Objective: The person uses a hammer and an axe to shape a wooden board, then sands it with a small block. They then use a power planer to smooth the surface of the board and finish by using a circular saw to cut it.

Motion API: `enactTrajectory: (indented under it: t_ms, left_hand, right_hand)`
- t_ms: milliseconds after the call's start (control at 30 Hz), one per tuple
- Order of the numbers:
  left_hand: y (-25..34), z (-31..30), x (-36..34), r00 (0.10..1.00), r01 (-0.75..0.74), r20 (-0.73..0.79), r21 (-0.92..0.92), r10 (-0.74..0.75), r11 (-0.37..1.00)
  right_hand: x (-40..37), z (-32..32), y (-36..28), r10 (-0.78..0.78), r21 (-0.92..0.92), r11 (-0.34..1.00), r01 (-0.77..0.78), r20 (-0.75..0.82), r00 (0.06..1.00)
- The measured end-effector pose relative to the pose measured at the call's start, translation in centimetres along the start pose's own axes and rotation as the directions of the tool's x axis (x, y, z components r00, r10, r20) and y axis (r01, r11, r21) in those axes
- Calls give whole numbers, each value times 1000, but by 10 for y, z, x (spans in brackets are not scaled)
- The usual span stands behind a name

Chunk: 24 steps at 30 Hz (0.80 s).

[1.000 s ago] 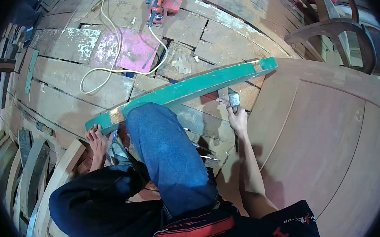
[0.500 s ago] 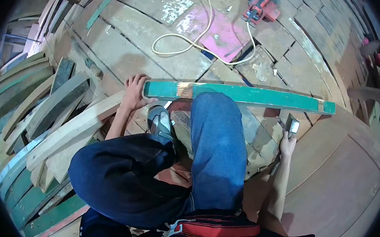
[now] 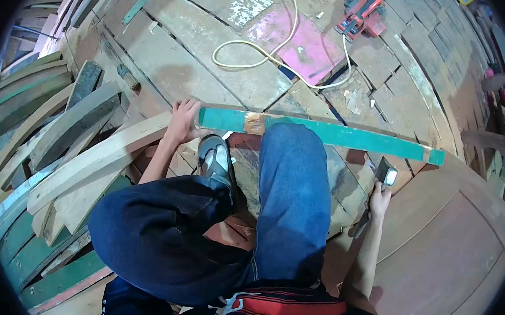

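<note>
My left hand (image 3: 183, 121) is closed round the left end of a long green-painted wooden beam (image 3: 347, 136), which lies crosswise in front of my knee and has a bare wood patch. The end of a pale, unpainted curved timber (image 3: 100, 157) is close by that hand. On the right, my right hand (image 3: 380, 200) grips a hammer (image 3: 387, 172), its metal head raised a little below the beam's right end. Part of the hammer's handle is hidden by the hand and forearm.
A red power tool (image 3: 363, 16) with a pale cable (image 3: 235, 66) rests on the plank floor, near a pink board (image 3: 307, 47). Curved timbers (image 3: 73, 124) are stacked at the left. A large brown wooden panel (image 3: 445, 253) lies at the right.
The view has shifted slightly, so the floor items sit further right. The green beam slopes down more to the right. Both hands keep their holds.
</note>
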<state>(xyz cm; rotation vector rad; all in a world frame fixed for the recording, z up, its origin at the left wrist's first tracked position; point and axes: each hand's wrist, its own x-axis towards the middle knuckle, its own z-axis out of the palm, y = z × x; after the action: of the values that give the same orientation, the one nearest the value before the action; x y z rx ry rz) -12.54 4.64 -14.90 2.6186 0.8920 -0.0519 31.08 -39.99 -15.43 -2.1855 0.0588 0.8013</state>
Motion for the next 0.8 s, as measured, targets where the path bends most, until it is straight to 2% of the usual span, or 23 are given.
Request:
enactTrajectory:
  t_ms: [167,300,433,500,700,800]
  left_hand:
    - [19,-8,-5,999,10,38,4,-10,1000]
    - [15,10,-5,988,-151,-23,56,152,987]
    - [14,20,-12,993,-116,44,86,112,990]
    - [15,26,-25,983,-176,-25,160,182,971]
    - [29,32,-45,989,-122,-51,226,137,966]
    - [28,36,-49,989,-119,-60,184,132,976]
  right_hand:
    - [-20,3,-20,75,106,991,-78,26,997]
    - [-20,-9,-13,139,207,966,-152,76,987]
    - [-25,-9,-20,140,191,971,-144,38,989]
    - [-25,-13,-18,131,223,964,-143,66,989]
    - [-29,-17,-5,194,313,930,-195,33,980]
    - [-27,-21,10,207,321,923,-211,48,977]
